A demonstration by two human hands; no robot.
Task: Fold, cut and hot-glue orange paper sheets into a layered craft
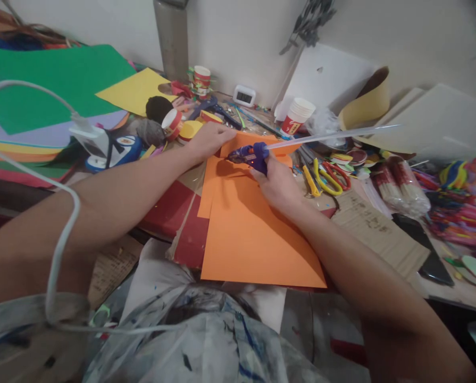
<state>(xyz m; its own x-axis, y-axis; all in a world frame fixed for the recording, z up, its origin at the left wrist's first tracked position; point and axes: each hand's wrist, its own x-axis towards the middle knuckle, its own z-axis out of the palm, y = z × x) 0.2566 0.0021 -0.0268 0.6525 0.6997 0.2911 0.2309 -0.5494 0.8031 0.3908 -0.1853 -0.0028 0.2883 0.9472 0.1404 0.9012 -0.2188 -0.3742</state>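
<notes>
My right hand (281, 183) is wrapped round a dark blue hot glue gun (251, 155), its nozzle pointing left. A long, clear glue stick (333, 137) juts out of its back toward the right. Below the nozzle lie orange sheets (257, 234), overlapping, with the largest reaching over the table's front edge. My left hand (214, 139) is at the far left of these sheets, fingers closed at the edge of a raised orange piece (243, 139). The exact grip of its fingertips is partly hidden.
A white cable (74, 213) loops across the left side from a white plug (90, 133). Stacked coloured sheets (62, 80) lie left. Paper cups (297, 114) and a small clock (244, 96) stand behind. Yellow-handled scissors (327, 178), cardboard (381, 229) and a black phone (423, 250) lie right.
</notes>
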